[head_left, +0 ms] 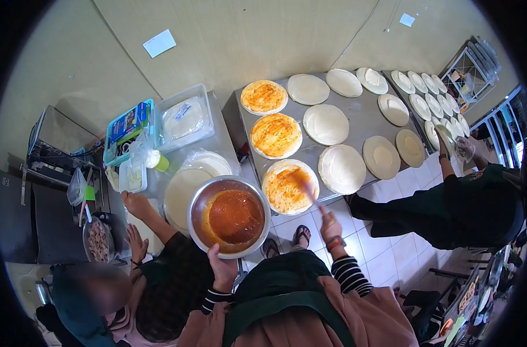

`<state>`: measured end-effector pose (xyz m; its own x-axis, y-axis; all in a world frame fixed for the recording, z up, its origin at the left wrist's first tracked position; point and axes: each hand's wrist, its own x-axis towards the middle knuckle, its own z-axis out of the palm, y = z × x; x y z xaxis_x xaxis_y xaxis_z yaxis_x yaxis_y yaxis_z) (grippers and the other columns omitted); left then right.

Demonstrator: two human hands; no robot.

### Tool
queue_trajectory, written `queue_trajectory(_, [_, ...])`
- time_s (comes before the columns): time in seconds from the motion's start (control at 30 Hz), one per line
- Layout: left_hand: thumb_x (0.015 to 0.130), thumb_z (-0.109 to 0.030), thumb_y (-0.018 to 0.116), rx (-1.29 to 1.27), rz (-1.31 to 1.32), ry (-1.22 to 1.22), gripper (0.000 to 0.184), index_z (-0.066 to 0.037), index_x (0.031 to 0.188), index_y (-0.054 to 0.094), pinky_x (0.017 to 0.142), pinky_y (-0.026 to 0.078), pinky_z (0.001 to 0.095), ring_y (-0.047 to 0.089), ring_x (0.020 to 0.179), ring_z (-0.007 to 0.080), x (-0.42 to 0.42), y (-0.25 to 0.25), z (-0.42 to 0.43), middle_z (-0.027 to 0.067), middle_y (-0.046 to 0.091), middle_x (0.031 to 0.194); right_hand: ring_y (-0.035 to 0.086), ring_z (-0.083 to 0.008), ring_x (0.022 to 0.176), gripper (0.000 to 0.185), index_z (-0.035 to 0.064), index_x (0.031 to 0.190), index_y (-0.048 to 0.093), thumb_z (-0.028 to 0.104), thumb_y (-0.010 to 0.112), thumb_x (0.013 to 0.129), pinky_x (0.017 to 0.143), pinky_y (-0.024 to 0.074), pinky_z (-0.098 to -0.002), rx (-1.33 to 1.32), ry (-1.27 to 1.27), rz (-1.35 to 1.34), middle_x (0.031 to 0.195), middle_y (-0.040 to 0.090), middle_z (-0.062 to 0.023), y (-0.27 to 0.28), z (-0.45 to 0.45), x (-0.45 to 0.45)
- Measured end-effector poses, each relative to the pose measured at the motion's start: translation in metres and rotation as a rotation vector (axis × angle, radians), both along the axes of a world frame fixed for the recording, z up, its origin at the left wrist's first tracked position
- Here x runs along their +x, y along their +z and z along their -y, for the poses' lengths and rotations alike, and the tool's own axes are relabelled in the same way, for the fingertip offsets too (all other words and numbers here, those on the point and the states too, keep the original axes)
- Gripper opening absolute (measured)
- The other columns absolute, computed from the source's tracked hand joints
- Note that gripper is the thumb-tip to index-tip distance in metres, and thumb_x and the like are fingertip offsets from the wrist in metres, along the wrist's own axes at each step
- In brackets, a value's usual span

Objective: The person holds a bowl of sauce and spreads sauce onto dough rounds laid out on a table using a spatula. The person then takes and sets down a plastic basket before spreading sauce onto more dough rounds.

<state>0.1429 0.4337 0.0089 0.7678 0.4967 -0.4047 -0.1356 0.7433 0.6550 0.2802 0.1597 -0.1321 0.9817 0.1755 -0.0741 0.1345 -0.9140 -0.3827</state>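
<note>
My left hand (222,267) grips the near rim of a steel bowl (264,203) holding orange-red sauce (235,217). My right hand (331,228) is closed around the handle of a brush or spatula (309,194), whose blurred head is over the nearest sauced dough round (275,199). Two more sauced rounds, a middle one (276,135) and a far one (264,96), lie behind it in the same column. To their right sit plain dough rounds (342,169) on the metal table (356,139).
A co-worker's hands (137,205) are at the left, beside stacked dough sheets (179,199), a plastic tub (185,139) and a turquoise basket (108,151). Another person (437,205) stands at the right, by a second table with more rounds (420,107). A bowl of meat (98,240) is far left.
</note>
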Motion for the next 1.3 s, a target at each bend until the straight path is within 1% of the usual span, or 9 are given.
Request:
queue_trajectory(0.03, [0.075,-0.032,0.047,-0.004,-0.005,0.007,0.055,-0.006,0.122,0.034,0.098,0.028,0.0385,0.040,0.114,0.0239,-0.001,0.001,0.000,0.0085,0.043,0.121,0.057,-0.0332,0.067,0.049,0.0238,0.121,0.044,0.004,0.045,0.076,0.055,0.0474,-0.0412,0.037,-0.067,0.112,0.081,0.054,-0.0120,0.008,0.004,0.009])
queue_trajectory(0.1, [0.075,-0.032,0.047,0.005,-0.001,0.017,0.055,-0.006,0.122,0.034,0.098,0.028,0.0386,0.040,0.114,0.0239,-0.001,0.002,0.001,0.0086,0.043,0.121,0.058,-0.0325,0.068,0.051,0.0236,0.121,0.044,0.003,0.045,0.075,0.056,0.0475,-0.0414,0.023,-0.113,0.025,0.081,0.054,-0.0125,0.028,0.007,0.018])
queue_trajectory(0.23, [0.077,-0.032,0.045,-0.040,-0.012,-0.005,0.054,-0.006,0.122,0.033,0.098,0.027,0.0381,0.038,0.114,0.0233,-0.003,-0.001,0.001,0.0093,0.041,0.121,0.057,-0.0334,0.066,0.043,0.0210,0.119,0.045,0.009,0.046,0.078,0.057,0.0467,-0.0432,-0.006,0.177,-0.028,0.083,0.055,-0.0134,0.041,-0.030,0.000])
queue_trajectory(0.37, [0.077,-0.032,0.046,-0.067,-0.032,0.023,0.054,-0.006,0.122,0.033,0.099,0.027,0.0381,0.038,0.115,0.0235,-0.005,-0.002,0.000,0.0099,0.041,0.121,0.058,-0.0329,0.071,0.049,0.0225,0.121,0.041,0.007,0.046,0.075,0.060,0.0481,-0.0426,-0.056,0.000,-0.071,0.086,0.054,-0.0146,0.022,-0.022,0.027])
queue_trajectory(0.57, [0.077,-0.032,0.046,-0.051,-0.010,-0.016,0.054,-0.005,0.122,0.034,0.098,0.027,0.0383,0.038,0.114,0.0236,-0.006,-0.005,0.001,0.0094,0.042,0.121,0.058,-0.0333,0.078,0.039,0.0198,0.119,0.042,0.012,0.040,0.081,0.067,0.0472,-0.0431,-0.094,0.085,-0.124,0.092,0.056,-0.0157,0.085,-0.044,0.045])
queue_trajectory(0.8, [0.075,-0.033,0.047,-0.044,-0.045,0.003,0.055,-0.005,0.122,0.035,0.097,0.029,0.0395,0.041,0.112,0.0251,0.001,0.001,0.002,0.0101,0.043,0.121,0.057,-0.0349,0.081,0.029,0.0183,0.113,0.045,0.023,0.037,0.086,0.067,0.0464,-0.0446,-0.164,-0.013,-0.175,0.092,0.056,-0.0175,0.069,0.001,0.068])
queue_trajectory(0.97, [0.075,-0.033,0.047,-0.071,-0.025,-0.029,0.055,-0.005,0.121,0.036,0.097,0.029,0.0386,0.041,0.112,0.0246,0.000,-0.011,-0.005,0.0101,0.044,0.121,0.057,-0.0344,0.075,0.029,0.0205,0.114,0.045,0.023,0.040,0.085,0.062,0.0469,-0.0434,-0.130,-0.116,-0.195,0.085,0.056,-0.0169,0.053,0.036,-0.018])
queue_trajectory(1.1, [0.074,-0.034,0.047,-0.024,-0.005,-0.029,0.056,-0.005,0.121,0.036,0.097,0.029,0.0383,0.041,0.113,0.0242,0.007,-0.003,-0.003,0.0096,0.044,0.121,0.057,-0.0333,0.072,0.033,0.0189,0.117,0.045,0.020,0.043,0.084,0.061,0.0477,-0.0419,0.075,0.027,-0.184,0.081,0.055,-0.0154,0.041,0.026,-0.085])
queue_trajectory(1.3, [0.075,-0.033,0.047,-0.004,0.062,-0.077,0.057,-0.005,0.123,0.032,0.097,0.028,0.0383,0.039,0.114,0.0241,0.010,0.005,-0.004,0.0100,0.041,0.121,0.055,-0.0342,0.069,0.030,0.0106,0.114,0.049,0.015,0.043,0.084,0.059,0.0441,-0.0420,0.135,-0.123,-0.018,0.076,0.054,-0.0166,0.028,0.004,-0.025])
